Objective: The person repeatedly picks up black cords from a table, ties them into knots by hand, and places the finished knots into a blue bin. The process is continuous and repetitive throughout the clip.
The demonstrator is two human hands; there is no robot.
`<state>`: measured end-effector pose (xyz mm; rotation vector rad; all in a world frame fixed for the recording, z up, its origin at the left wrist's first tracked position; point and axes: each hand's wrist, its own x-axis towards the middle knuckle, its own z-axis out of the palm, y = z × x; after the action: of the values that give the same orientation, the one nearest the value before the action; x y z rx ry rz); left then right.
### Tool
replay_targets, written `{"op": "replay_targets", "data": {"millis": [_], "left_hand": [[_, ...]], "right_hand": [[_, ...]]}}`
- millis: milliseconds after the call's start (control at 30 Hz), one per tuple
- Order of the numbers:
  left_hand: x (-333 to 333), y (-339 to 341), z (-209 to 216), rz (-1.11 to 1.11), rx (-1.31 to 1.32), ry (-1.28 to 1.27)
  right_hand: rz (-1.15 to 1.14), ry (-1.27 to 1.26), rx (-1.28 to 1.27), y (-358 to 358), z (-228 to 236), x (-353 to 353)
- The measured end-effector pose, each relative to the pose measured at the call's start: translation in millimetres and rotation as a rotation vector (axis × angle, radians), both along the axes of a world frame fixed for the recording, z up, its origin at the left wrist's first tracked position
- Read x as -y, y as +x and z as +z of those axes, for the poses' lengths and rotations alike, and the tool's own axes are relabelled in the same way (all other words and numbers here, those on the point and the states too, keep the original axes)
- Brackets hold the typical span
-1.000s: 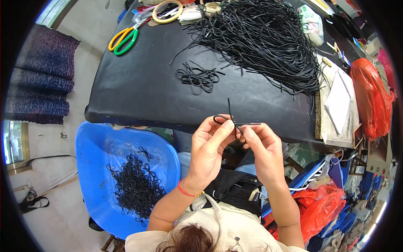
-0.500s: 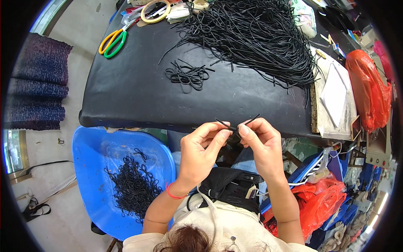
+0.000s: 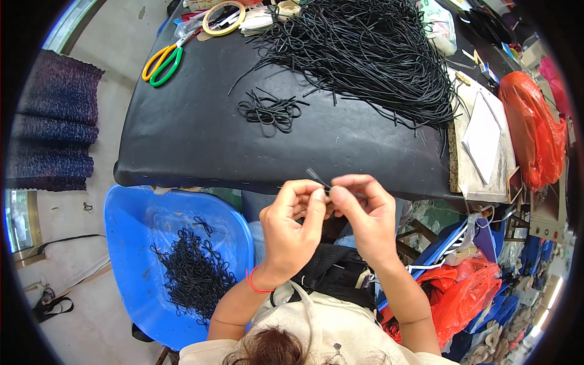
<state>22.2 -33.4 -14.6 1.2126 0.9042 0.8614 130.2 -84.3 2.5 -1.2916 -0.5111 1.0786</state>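
Note:
Just off the table's front edge, both my hands meet over a thin black cord (image 3: 316, 177). My left hand (image 3: 293, 216) pinches it between thumb and fingertips, and a blurred end sticks up past the fingers. My right hand (image 3: 365, 219) has its thumb and curled fingers closed at the same spot, slightly smeared by motion. Most of the cord is hidden by the fingers. On the table ahead lies a small bunch of looped black cords (image 3: 271, 111). Behind it spreads a large heap of long black cords (image 3: 371, 58).
Left of my arms, a blue plastic tub (image 3: 131, 261) holds a pile of looped black cords (image 3: 191, 271). Scissors with yellow and green handles (image 3: 164, 64) and a tape roll (image 3: 224, 17) lie on the black table (image 3: 188, 140). A pale board (image 3: 474, 146) and red bags (image 3: 529, 128) are at right.
My hands have come closer together, the right one shifting left. The two cord ends that stood apart now show as one blurred end pointing up and left.

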Motion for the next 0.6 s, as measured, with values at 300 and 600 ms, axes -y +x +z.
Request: {"op": "replay_targets", "data": {"millis": [300,600], "left_hand": [[-26,-18,6,-0.226,0.249,-0.514],[-29,-6,0,-0.196,-0.001,-0.176]], "right_hand": [[0.119,-0.078,-0.264,25,2,-3],[0.181,-0.122,0.035,31,-8,-6]]}}
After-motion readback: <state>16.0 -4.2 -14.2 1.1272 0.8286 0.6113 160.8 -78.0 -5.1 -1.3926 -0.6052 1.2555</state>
